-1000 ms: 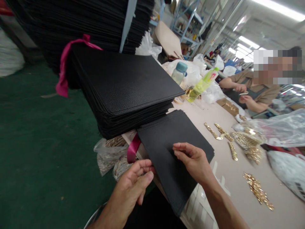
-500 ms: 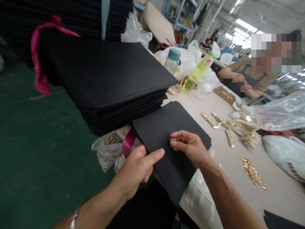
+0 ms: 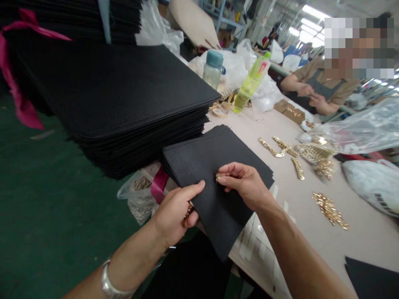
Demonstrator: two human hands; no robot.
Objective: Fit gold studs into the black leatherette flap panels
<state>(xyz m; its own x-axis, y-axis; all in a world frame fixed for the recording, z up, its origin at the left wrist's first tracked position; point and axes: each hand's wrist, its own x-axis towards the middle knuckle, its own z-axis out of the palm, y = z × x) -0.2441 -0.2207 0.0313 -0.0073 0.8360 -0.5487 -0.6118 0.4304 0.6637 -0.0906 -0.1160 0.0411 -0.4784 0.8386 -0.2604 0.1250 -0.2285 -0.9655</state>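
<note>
My left hand (image 3: pixel 179 211) grips the left edge of a black leather panel (image 3: pixel 230 211), thumb lying on top and fingers underneath. Small gold-coloured metal pieces (image 3: pixel 188 209) show between its curled fingers. Above the middle of the panel, my right hand (image 3: pixel 241 182) pinches one small gold metal piece (image 3: pixel 217 180) between thumb and fingertips; its exact shape is too small to make out. The panel lies over a low stack of similar panels, and its near end hangs past the table edge.
A tall stack of black leather panels (image 3: pixel 124 91) stands on the left. Linked gold strips (image 3: pixel 271 147) and a loose pile of gold pieces (image 3: pixel 330 211) lie on the table (image 3: pixel 299 253). Two bottles, a teal-capped one (image 3: pixel 213 70) and a yellow-green one (image 3: pixel 251 85), stand behind. Across sits a co-worker (image 3: pixel 321 87).
The view has shifted, so most things sit further left and higher. Gold pieces inside my left hand have come into sight. My right hand keeps its pinch over the panel.
</note>
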